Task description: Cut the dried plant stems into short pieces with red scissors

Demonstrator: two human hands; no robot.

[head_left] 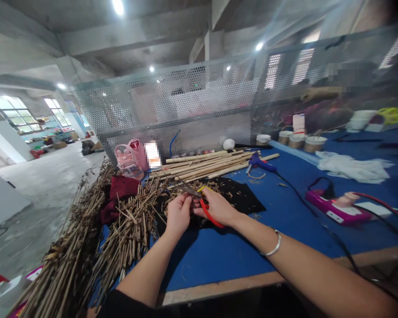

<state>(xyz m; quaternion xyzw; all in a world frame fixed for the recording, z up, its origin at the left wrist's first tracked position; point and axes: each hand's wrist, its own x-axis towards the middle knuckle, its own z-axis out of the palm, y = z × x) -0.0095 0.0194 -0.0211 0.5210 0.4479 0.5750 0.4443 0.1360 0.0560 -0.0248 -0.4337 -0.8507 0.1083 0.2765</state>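
My right hand [217, 206] is closed around a pair of scissors [208, 213] with red and yellow handles, its blades pointing up and left. Close beside the blades, my left hand [179, 213] is closed in a pinch; whatever its fingers hold is too small or hidden to name. Under and behind both hands, dry plant clippings [215, 184] are scattered over a black cloth [247, 196]. Left of my left hand lies a pile of cut dry stalks [137, 221].
Long pale sticks [205, 164] lie behind the hands, near a blue glue gun [262, 164]. A purple power strip [338, 207] with cords sits at right, below white plastic [351, 167]. A pink bag [132, 159] stands at back left. Long dry stalks [66, 247] fill the left edge.
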